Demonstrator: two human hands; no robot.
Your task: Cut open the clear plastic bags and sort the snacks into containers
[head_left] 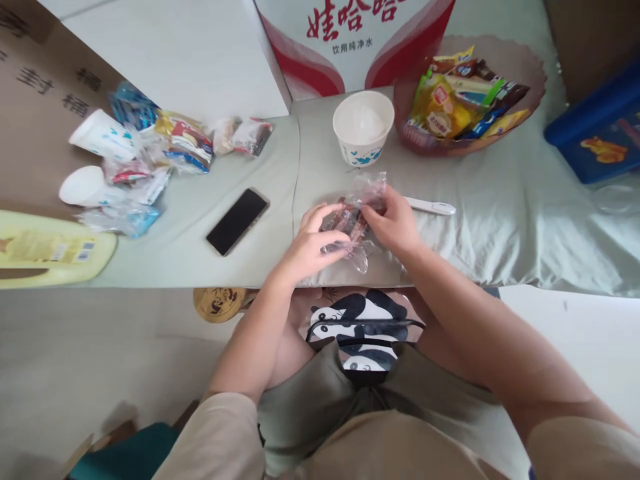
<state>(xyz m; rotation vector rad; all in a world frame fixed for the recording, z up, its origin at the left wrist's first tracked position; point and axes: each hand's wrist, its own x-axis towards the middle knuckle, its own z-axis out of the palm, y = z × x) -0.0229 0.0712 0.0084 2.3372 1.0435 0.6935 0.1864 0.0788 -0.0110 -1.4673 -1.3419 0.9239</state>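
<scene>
Between my two hands is a crinkled clear plastic packet (354, 223) with reddish-brown contents, held low over the cloth. My left hand (313, 243) curls its fingers around the packet's left side. At the packet's upper right, my right hand (396, 223) pinches the clear film between thumb and fingers. Just beyond them stands a white paper bowl (361, 143) with a blue pattern and something pale inside. A white handle-like object (435, 206) sticks out from behind my right hand; its other end is hidden.
A black phone (238, 221) lies to the left. Behind it are snack packets (185, 141) and paper cups (83, 185). A pink translucent bowl (425, 141) of packaged snacks stands at the back right, before a red-and-white carton (350, 63). A blue container (600, 133) is far right.
</scene>
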